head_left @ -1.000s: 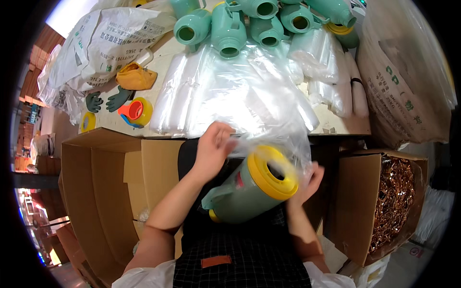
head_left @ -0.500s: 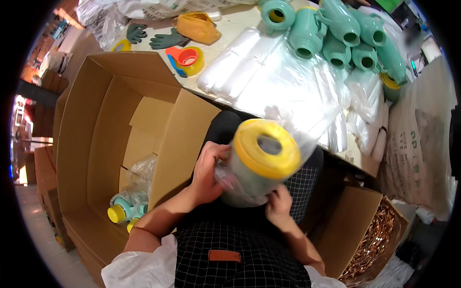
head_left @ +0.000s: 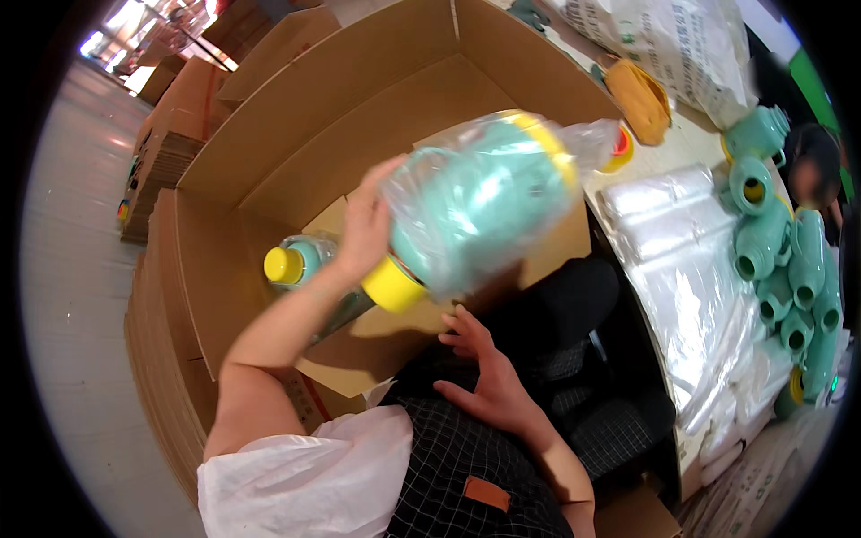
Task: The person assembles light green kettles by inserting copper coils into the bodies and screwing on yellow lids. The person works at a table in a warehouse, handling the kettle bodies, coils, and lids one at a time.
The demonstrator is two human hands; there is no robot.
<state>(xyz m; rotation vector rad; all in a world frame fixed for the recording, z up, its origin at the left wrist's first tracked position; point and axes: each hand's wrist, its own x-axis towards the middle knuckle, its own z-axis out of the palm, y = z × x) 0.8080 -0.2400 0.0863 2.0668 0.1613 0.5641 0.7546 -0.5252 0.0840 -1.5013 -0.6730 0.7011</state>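
A teal vacuum flask (head_left: 489,193) with a yellow cap and yellow base hangs tilted over the open cardboard box (head_left: 359,134). A clear plastic bag covers it, its loose end trailing at the base. My left hand (head_left: 366,224) grips it near the cap end; its fingers are partly hidden by the bag. Below the flask, my right hand (head_left: 491,381) is apart from it, fingers spread and holding nothing. Inside the box, another bagged teal flask (head_left: 314,253) with a yellow cap lies at the left, partly covered by my left forearm.
On the table to the right are clear plastic bags (head_left: 691,296), several teal flask bodies (head_left: 762,233), an orange cloth item (head_left: 639,100) and a tape roll (head_left: 621,151). A white woven sack (head_left: 673,49) lies behind. Stacked cardboard (head_left: 152,332) stands left of the box.
My view has turned left toward the box. The bagged flask has moved from my lap to over the box and tipped sideways. My right hand has let go of it.
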